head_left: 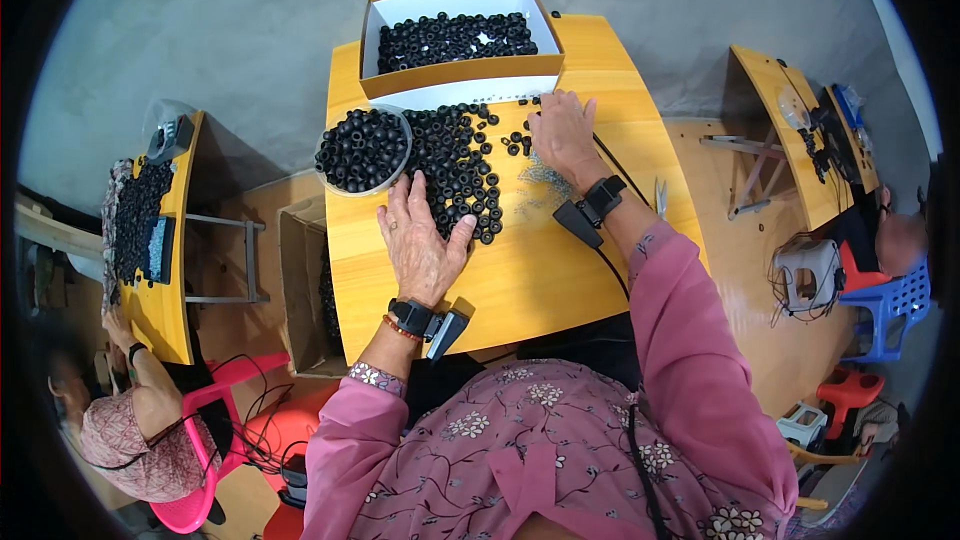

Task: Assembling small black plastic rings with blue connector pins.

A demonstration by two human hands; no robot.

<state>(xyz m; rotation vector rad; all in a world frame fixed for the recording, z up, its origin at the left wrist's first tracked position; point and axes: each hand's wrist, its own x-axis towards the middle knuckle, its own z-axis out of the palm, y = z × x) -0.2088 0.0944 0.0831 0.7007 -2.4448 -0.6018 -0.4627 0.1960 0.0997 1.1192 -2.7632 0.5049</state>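
Black round pieces with centre holes, like large beads (pixel 455 165), lie spread across the yellow wooden table (pixel 500 290). My left hand (pixel 425 250) rests flat with its fingers apart at the near left edge of this spread, touching some beads. Just beyond it stands a clear round tub (pixel 405 162) heaped with the same beads. My right hand (pixel 568 140) reaches forward near the open box; its fingers look stretched out and partly apart, beside a few loose beads (pixel 518 144). Small silvery metal bits (pixel 543 176) lie in a pile by its wrist, too tiny to name.
An open brown-and-white cardboard box (pixel 470 75) with more beads stands at the table's far side. Scissors (pixel 660 198) lie on the right, near a black cable (pixel 622 165). A large carton (pixel 305 290) is on the floor at left. Other people sit at side tables (pixel 790 130).
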